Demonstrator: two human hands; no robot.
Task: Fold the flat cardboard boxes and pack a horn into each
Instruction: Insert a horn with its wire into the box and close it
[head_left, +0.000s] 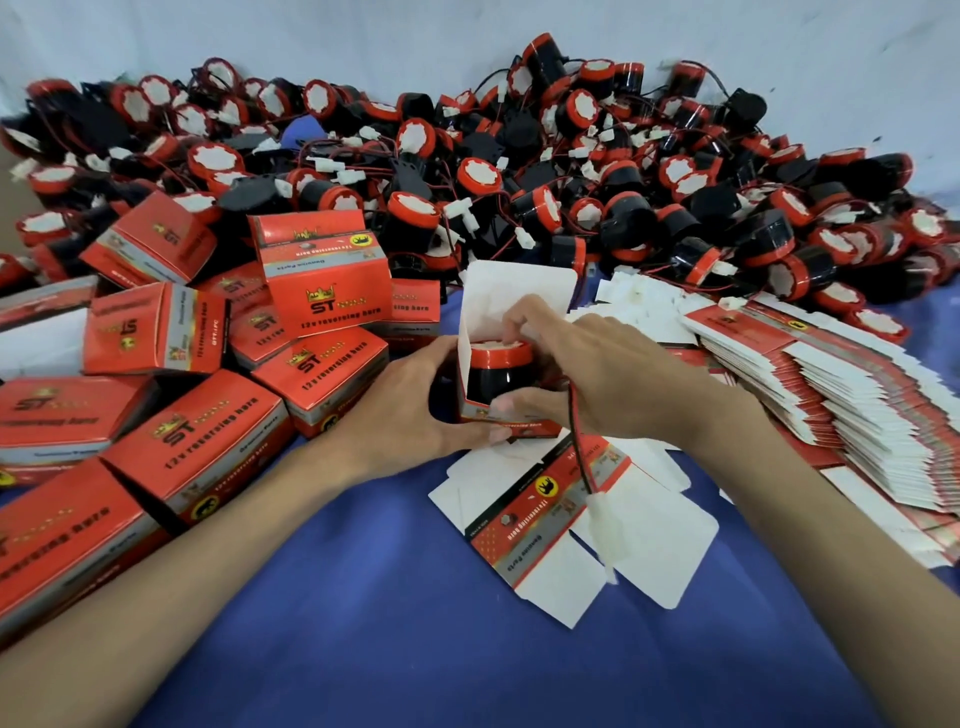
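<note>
Blue cloth nearest; left hand curled round the open box, right hand pinching the horn half-seated inside; risk: wire and connector dangle outside, likely to jam the closing flap.

Two hands are counted: a left hand gripping one open box, and a right hand pinching one horn set within it. One wire is seen hanging from that horn, ended by one white connector. Just below the grip, one flat box is laid out alone. Left of the grip, at least eleven closed boxes can be counted, some half hidden. Right of the grip, the stacked flat boxes are too many to be counted, dozens at least. Beyond the grip, the loose horns are heaped past counting, many dozens.
</note>
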